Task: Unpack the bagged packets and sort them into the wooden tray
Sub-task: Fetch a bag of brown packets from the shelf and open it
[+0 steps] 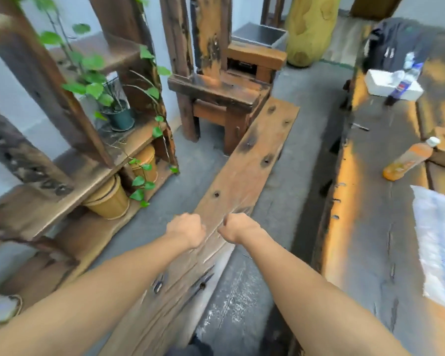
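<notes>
a rustic tearoom: rough timber bench (244,160), chair (216,91), plant shelves (113,150).

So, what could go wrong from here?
1. The orange bottle lies on its side on the table near the plastic bag; reaching for the bag might knock or roll it.
2. The left hand and right hand are fisted over the bench; stepping to the table, a shin could hit it.

Both hands (186,231) (238,228) fisted; forearms outstretched
</notes>
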`<act>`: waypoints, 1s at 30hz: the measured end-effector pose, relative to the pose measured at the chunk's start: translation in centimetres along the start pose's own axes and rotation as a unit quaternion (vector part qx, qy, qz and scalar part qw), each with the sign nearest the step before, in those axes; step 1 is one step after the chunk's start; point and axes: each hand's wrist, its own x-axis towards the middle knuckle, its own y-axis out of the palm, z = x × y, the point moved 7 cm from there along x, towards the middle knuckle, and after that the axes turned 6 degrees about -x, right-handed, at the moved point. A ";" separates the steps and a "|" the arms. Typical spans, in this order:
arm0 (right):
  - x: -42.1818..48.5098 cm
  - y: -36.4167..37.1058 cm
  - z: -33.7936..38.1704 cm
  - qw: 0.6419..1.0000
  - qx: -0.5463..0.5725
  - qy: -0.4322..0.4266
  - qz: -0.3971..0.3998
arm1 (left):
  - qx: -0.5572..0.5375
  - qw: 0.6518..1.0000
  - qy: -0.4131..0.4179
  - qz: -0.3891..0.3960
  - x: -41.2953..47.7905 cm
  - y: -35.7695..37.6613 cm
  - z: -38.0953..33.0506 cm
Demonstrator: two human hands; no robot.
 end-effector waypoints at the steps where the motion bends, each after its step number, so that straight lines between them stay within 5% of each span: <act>1: 0.6 -0.6 2.0 1.000 -0.024 -0.016 0.006 | -0.012 1.000 -0.017 -0.006 0.2 -0.7 1.9; 19: 7.2 -2.4 33.2 0.928 -0.283 -0.220 0.100 | -0.146 0.941 -0.306 0.013 -2.4 -8.5 28.2; 27: 4.7 -8.3 46.1 0.865 -0.307 -0.276 0.284 | -0.194 0.904 -0.381 0.028 -4.4 -19.7 35.0; 30: 4.0 -13.8 51.3 0.866 -0.292 -0.337 0.226 | -0.237 0.883 -0.402 0.052 -4.2 -24.8 37.5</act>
